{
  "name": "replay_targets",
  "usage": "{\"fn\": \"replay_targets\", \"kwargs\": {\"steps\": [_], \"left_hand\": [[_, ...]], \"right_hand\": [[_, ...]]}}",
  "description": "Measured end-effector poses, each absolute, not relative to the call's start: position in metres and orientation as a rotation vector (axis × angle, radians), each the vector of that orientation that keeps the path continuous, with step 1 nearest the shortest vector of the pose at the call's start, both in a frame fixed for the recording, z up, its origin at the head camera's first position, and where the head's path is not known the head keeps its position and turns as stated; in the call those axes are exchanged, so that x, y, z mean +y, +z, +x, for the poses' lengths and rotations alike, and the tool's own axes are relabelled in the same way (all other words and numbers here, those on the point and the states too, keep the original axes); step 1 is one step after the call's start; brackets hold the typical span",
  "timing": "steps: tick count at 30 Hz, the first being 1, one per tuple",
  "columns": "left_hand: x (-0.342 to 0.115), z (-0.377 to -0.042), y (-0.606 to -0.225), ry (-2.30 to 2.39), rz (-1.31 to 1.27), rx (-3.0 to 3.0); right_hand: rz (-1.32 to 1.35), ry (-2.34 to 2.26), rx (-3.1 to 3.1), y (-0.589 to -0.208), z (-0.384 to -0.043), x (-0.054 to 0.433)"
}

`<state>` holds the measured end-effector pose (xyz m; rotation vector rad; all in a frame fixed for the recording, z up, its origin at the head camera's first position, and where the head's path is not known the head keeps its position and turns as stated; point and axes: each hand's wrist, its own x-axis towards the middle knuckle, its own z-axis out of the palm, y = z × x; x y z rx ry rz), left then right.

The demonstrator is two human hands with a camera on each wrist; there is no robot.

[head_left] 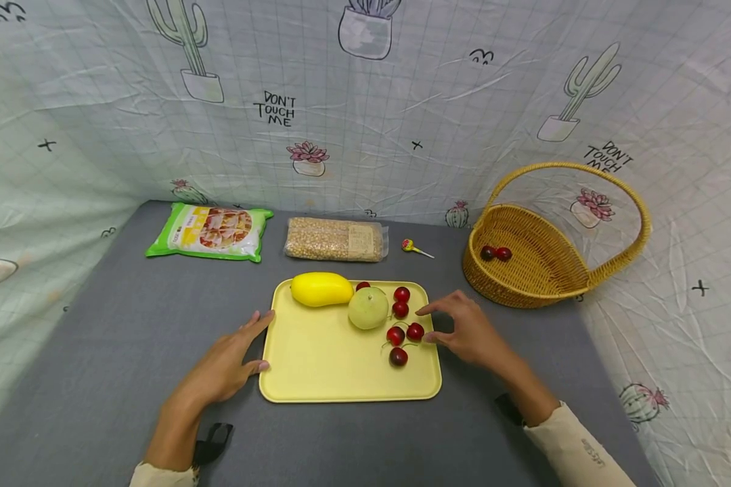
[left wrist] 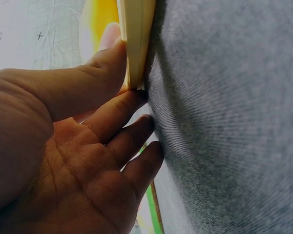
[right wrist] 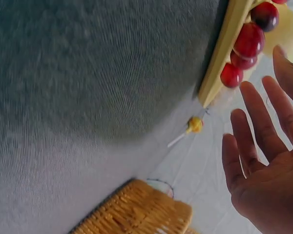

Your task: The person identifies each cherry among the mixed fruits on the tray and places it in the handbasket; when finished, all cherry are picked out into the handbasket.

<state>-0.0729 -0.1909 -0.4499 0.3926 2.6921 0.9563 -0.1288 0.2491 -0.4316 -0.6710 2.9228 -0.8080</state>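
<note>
A pale yellow tray [head_left: 323, 372] lies on the grey table, bearing a yellow mango-shaped fruit [head_left: 321, 289], a pale green round fruit [head_left: 368, 308] and several dark red cherries [head_left: 398, 356]. At the tray's left edge rests my left hand [head_left: 225, 365], fingers mostly straight and thumb against the rim. My right hand [head_left: 466, 331] reaches over the right rim, thumb and index finger spread beside a cherry [head_left: 415, 331]; whether the thumb touches it, I cannot tell. In the right wrist view the right hand [right wrist: 271, 151] has nothing in its palm, and cherries [right wrist: 249, 40] show past the tray rim.
A wicker basket [head_left: 481, 277] with a tall handle stands at the right, two cherries [head_left: 496, 253] inside. Behind the tray lie a green-and-white food bag [head_left: 210, 232], a clear pack of pale grains [head_left: 336, 239] and a lollipop [head_left: 415, 248]. Patterned cloth [head_left: 365, 101] hangs behind the table.
</note>
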Motion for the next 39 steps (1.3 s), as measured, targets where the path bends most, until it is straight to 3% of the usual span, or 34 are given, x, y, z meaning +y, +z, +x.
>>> {"fn": "replay_targets", "kwargs": {"steps": [16,39], "left_hand": [[-0.192,-0.073,-0.452,0.954,0.380,2.681],[-0.192,-0.073,-0.450,0.954,0.376,2.675]], "right_hand": [[-0.694,-0.793,2.884,-0.444,-0.127,0.236],[-0.645,-0.840,3.003,-0.426,-0.128,0.240]]}}
